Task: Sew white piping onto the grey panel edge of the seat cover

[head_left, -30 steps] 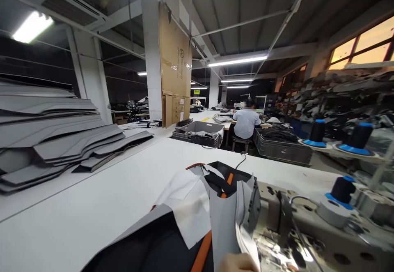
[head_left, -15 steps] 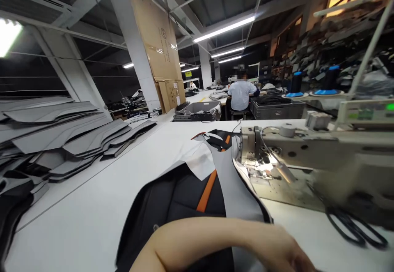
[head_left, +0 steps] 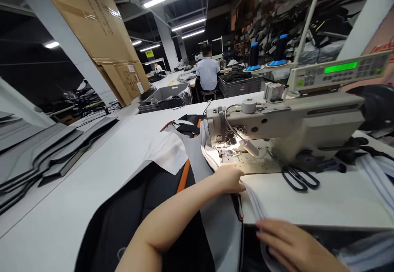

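A black and grey fabric piece [head_left: 212, 222] with an orange stripe [head_left: 184, 176] lies across the white table and runs up to the sewing machine [head_left: 286, 124]. My left hand [head_left: 229, 178] rests on the grey fabric edge just in front of the needle area, fingers curled down on the cloth. My right hand [head_left: 289, 245] lies at the table's near edge with fingers stretched over the white fabric edge [head_left: 254, 202]. The machine's lamp lights the needle plate [head_left: 229, 153].
Black scissors [head_left: 297, 177] lie on the machine bed at right. Stacks of grey cut panels [head_left: 46, 153] cover the left of the table. Thread cones [head_left: 254, 54] stand behind the machine. A person in a light shirt [head_left: 207, 72] sits far back beside grey crates [head_left: 166, 97].
The view has swung down and right toward the sewing machine. My left arm has reached forward to the needle area, and my right hand has come into view at the table edge.
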A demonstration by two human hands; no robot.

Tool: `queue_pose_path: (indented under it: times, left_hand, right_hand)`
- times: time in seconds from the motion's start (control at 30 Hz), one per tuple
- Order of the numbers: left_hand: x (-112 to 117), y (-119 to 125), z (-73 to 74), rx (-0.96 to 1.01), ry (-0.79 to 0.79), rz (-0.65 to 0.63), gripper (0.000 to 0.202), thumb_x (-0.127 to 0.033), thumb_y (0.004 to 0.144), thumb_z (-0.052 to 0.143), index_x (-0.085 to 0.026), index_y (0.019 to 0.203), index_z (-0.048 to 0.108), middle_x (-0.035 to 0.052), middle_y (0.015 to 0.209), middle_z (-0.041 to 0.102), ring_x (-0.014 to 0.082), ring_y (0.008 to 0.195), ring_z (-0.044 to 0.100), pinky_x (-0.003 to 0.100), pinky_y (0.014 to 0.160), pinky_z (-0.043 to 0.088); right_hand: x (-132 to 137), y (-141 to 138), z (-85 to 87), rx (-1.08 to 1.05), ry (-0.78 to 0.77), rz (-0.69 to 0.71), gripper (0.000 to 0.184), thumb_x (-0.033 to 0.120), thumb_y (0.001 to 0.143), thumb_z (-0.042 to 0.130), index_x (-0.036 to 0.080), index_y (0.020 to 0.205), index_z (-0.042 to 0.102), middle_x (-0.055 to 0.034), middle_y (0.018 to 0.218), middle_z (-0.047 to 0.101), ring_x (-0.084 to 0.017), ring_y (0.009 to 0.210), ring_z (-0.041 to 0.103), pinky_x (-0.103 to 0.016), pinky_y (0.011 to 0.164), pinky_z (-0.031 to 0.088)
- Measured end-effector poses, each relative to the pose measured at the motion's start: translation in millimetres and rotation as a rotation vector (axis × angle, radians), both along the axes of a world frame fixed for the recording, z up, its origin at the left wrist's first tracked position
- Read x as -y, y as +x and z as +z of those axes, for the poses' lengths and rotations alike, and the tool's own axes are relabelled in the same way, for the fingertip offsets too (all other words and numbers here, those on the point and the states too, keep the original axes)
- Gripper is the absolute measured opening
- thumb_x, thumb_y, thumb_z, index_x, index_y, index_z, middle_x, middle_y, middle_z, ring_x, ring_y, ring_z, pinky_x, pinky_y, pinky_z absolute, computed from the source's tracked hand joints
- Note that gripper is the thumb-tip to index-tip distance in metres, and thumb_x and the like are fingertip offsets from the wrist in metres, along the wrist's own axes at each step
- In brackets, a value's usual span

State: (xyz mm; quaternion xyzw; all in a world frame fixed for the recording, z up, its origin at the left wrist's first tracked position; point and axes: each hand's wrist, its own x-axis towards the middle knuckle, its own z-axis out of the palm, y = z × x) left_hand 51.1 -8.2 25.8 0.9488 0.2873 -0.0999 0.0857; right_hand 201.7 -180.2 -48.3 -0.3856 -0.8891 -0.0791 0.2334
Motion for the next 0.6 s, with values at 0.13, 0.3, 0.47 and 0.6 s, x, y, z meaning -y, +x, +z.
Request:
queue_pose_path:
  times: [0.13, 0.3, 0.47, 0.6]
  left_hand:
    - [-11.1, -35.6, 15.2, 0.093, -0.144, 0.173, 0.081, -0.04, 0.069, 0.06, -0.02, 0.142, 0.029, 0.0146, 0.136, 0.041, 0.0258, 0.108, 0.055, 0.031, 0.085, 0.047]
    - [-37.4, -58.8, 32.8, -0.089, -0.229, 0.198, 0.031, -0.034, 0.072, 0.048, -0.015, 0.094, 0.06, 0.0092, 0.09, 0.063, 0.0224, 0.081, 0.06, 0.028, 0.066, 0.047]
    - [-55.6, -40.3, 34.9, -0.249, -0.304, 0.179, 0.028, -0.037, 0.07, 0.048, -0.015, 0.08, 0.062, 0.0078, 0.074, 0.063, 0.0211, 0.062, 0.058, 0.027, 0.047, 0.038]
    - [-64.4, -19.0, 32.6, -0.354, -0.331, 0.154, 0.052, -0.051, 0.071, 0.053, -0.013, 0.106, 0.061, 0.0122, 0.09, 0.066, 0.0259, 0.077, 0.062, 0.029, 0.056, 0.043]
  right_hand:
    - [-72.5, -2.1, -8.5, 0.047, -0.04, -0.01, 0.042, 0.021, 0.086, 0.048, 0.018, 0.128, 0.051, -0.0104, 0.13, 0.055, -0.025, 0.116, 0.052, -0.038, 0.089, 0.049]
    - [-139.2, -13.5, -18.6, -0.076, -0.154, -0.037, 0.039, 0.01, 0.088, 0.038, 0.015, 0.123, 0.055, -0.0112, 0.117, 0.061, -0.019, 0.099, 0.058, -0.032, 0.082, 0.052]
    - [-183.8, -23.1, -18.8, -0.1, -0.171, -0.113, 0.027, 0.023, 0.089, 0.043, 0.016, 0.106, 0.063, -0.0126, 0.104, 0.062, -0.023, 0.09, 0.058, -0.038, 0.076, 0.052]
    - [-197.9, -17.7, -29.6, -0.124, -0.172, -0.138, 0.035, 0.014, 0.089, 0.036, 0.012, 0.115, 0.059, -0.0139, 0.112, 0.061, -0.024, 0.099, 0.057, -0.039, 0.084, 0.05]
